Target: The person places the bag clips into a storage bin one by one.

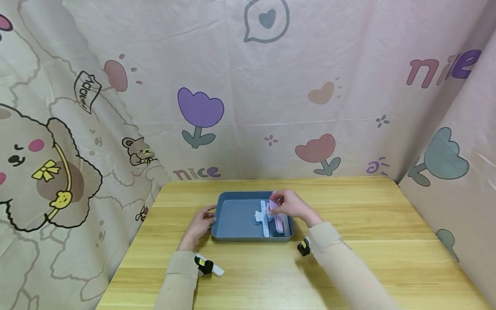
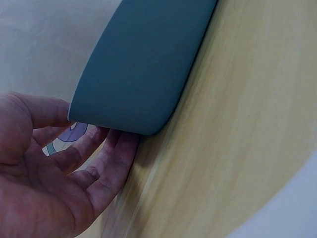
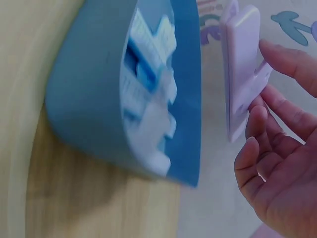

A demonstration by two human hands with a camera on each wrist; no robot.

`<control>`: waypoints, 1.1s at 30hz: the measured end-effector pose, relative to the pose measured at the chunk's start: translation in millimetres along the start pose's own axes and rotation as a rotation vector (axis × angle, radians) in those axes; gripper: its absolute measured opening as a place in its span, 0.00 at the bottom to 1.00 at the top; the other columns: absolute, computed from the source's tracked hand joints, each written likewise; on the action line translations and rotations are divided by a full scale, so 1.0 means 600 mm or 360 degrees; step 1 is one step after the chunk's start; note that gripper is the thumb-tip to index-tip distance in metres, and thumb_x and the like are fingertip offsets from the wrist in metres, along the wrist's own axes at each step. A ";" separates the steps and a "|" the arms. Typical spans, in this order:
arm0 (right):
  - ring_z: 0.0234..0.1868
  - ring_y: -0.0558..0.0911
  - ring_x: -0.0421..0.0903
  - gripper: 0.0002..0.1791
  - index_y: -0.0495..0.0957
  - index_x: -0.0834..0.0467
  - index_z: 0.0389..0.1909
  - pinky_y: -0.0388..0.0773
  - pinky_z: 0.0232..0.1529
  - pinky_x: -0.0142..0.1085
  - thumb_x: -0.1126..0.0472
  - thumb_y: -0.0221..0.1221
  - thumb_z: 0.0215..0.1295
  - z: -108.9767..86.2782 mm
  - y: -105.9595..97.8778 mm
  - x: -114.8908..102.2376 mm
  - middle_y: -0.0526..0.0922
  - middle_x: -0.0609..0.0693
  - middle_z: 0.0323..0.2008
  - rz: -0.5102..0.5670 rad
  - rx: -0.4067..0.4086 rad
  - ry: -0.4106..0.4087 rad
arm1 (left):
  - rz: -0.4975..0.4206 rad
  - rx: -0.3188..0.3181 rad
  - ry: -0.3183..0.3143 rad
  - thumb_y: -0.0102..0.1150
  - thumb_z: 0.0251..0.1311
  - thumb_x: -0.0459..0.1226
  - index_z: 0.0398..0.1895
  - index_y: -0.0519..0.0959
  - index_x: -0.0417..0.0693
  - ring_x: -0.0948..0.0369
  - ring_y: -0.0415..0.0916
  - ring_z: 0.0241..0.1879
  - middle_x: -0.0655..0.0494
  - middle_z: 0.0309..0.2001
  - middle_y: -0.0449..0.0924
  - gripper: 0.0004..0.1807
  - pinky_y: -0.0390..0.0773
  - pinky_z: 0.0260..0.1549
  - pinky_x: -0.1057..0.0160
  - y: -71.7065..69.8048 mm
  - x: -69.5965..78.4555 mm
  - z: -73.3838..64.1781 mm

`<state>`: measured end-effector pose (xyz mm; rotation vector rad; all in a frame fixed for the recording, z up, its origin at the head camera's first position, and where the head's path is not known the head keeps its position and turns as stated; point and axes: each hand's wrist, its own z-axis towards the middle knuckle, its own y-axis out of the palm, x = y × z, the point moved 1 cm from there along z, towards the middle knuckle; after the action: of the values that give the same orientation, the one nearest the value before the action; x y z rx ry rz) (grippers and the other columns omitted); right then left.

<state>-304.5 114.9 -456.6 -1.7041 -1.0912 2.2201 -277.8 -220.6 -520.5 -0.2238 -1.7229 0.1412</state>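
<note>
A shallow blue-grey tray (image 1: 236, 219) lies on the table. My left hand (image 1: 200, 224) is at its left side; in the left wrist view, fairly straight fingers (image 2: 111, 166) touch the outer wall and one digit reaches the rim. Over the tray's right end, my right hand (image 1: 292, 204) pinches a lilac bag clip (image 3: 242, 69) by its handle. The right wrist view shows that clip apart from the rim. Several pale blue and white clips (image 1: 265, 219) lie inside the tray's right part, partly hidden by the right hand and blurred in the right wrist view.
The wooden table (image 1: 348, 267) extends around the tray. A printed curtain (image 1: 252, 86) hangs behind it and at both sides. A black wrist camera (image 1: 204, 265) sits by the left sleeve, with a white strip (image 1: 218, 271) beside it; another black camera (image 1: 304, 246) is at the right wrist.
</note>
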 end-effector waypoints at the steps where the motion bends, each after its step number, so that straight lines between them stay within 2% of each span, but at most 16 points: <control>1: 0.35 0.74 0.48 0.23 0.82 0.66 0.48 0.75 0.35 0.36 0.66 0.73 0.49 0.004 0.006 -0.003 0.80 0.52 0.35 0.0019 -0.0006 0.0005 | 0.0001 0.0001 0.0001 0.45 0.69 0.24 0.71 0.64 0.42 0.50 0.73 0.43 0.36 0.54 0.68 0.27 0.78 0.33 0.58 0.000 0.000 0.000; 10: 0.36 0.75 0.49 0.23 0.82 0.64 0.49 0.75 0.35 0.36 0.64 0.74 0.50 0.036 0.046 -0.024 0.80 0.50 0.37 0.0063 -0.0047 0.0034 | 0.0004 -0.0005 0.0004 0.45 0.69 0.24 0.71 0.64 0.41 0.49 0.73 0.44 0.35 0.55 0.68 0.27 0.78 0.33 0.57 0.000 0.000 0.000; 20: 0.37 0.75 0.48 0.25 0.80 0.66 0.52 0.77 0.37 0.36 0.66 0.73 0.52 0.067 0.084 -0.033 0.80 0.51 0.41 0.0113 -0.0068 0.0058 | -0.0011 -0.0015 0.0005 0.46 0.68 0.24 0.71 0.65 0.42 0.47 0.73 0.47 0.35 0.56 0.68 0.28 0.79 0.35 0.56 -0.003 -0.001 -0.001; 27: 0.38 0.76 0.46 0.24 0.80 0.66 0.51 0.77 0.40 0.38 0.65 0.73 0.52 0.080 0.102 -0.039 0.80 0.51 0.41 0.0081 -0.0057 0.0118 | -0.0056 -0.0048 -0.0014 0.46 0.68 0.24 0.71 0.64 0.42 0.47 0.74 0.45 0.34 0.56 0.68 0.28 0.79 0.35 0.55 -0.004 0.002 -0.002; 33: 0.37 0.77 0.46 0.24 0.80 0.66 0.50 0.78 0.36 0.36 0.67 0.73 0.51 0.091 0.118 -0.040 0.80 0.52 0.40 0.0088 -0.0082 0.0124 | -0.0053 -0.0047 -0.0007 0.46 0.68 0.23 0.71 0.65 0.43 0.49 0.75 0.42 0.34 0.56 0.69 0.28 0.78 0.33 0.56 -0.004 0.003 -0.002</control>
<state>-322.2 26.0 -475.9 -1.8467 -1.1058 2.1548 -277.1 -222.6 -518.0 -0.2163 -1.7332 0.0917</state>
